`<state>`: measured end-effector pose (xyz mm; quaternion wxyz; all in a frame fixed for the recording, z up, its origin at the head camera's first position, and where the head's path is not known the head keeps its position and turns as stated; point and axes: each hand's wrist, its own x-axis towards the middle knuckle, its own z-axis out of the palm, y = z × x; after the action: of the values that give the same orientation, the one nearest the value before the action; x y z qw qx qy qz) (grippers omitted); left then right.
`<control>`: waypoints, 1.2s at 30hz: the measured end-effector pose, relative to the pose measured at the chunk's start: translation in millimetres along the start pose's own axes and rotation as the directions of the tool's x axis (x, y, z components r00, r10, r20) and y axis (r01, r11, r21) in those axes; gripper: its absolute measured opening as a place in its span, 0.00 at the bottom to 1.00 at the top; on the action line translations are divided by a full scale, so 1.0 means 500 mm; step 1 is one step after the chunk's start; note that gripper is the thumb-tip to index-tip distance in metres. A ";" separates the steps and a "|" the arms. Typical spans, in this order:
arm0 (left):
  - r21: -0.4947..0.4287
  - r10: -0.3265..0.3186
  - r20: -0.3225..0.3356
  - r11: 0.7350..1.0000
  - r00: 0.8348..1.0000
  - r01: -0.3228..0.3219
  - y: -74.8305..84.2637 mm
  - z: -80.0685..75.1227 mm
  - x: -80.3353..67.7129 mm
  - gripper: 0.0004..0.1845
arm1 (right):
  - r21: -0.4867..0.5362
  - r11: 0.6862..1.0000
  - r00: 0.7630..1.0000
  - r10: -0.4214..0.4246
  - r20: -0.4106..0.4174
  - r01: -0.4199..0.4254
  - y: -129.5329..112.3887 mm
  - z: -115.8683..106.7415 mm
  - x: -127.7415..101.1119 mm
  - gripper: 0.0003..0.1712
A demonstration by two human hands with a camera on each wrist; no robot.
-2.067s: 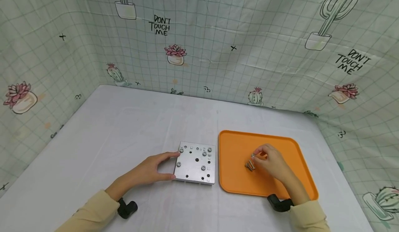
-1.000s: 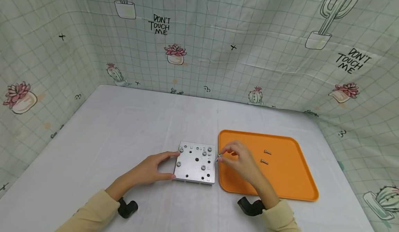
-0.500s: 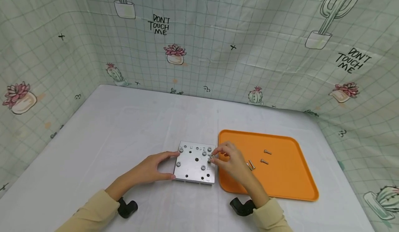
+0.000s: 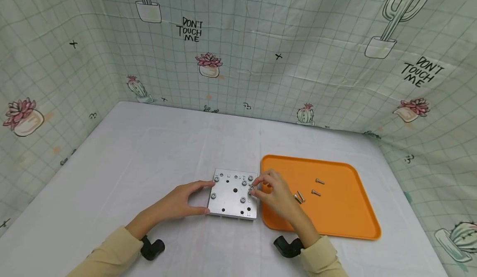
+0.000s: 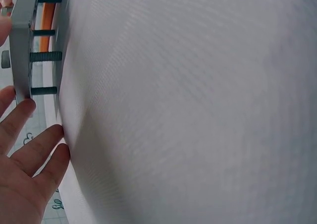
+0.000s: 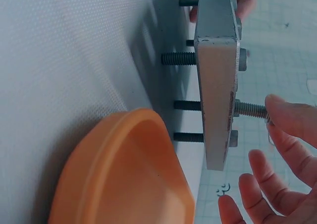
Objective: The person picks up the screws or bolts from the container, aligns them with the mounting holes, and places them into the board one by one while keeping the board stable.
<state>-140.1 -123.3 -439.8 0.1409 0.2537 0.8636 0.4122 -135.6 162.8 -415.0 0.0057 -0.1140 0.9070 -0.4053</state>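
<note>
Metal plate (image 4: 234, 194) sits on the table (image 4: 149, 161) beside the orange tray (image 4: 346, 223); I count five bolts seated and four bolts (image 4: 316, 181) loose in the tray. My right hand (image 4: 273, 194) pinches a bolt (image 6: 250, 109), partly entered at the plate's right edge. My left hand (image 4: 179, 202), fingers spread, braces the plate's left side. A second ago this bolt hovered off the plate; now it is in its hole.
</note>
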 end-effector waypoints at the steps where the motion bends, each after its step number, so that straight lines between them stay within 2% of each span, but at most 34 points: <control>1: 0.000 0.000 0.000 1.000 1.000 0.000 0.000 0.000 0.000 0.36 | 0.000 1.000 1.000 0.002 0.002 -0.002 0.000 0.001 0.000 0.09; 26: 0.006 -0.006 0.004 1.000 1.000 0.006 0.005 0.001 0.000 0.36 | -0.094 0.995 0.999 0.034 0.030 -0.031 0.004 0.014 -0.003 0.07; 36: 0.004 -0.002 0.002 1.000 1.000 0.002 0.005 0.001 -0.001 0.36 | -0.058 0.996 0.997 0.067 0.026 -0.066 0.004 0.001 -0.006 0.08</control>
<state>-138.7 -121.7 -438.1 0.1416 0.2538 0.8646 0.4099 -133.2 164.1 -417.1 0.0286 -0.0897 0.9214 -0.3770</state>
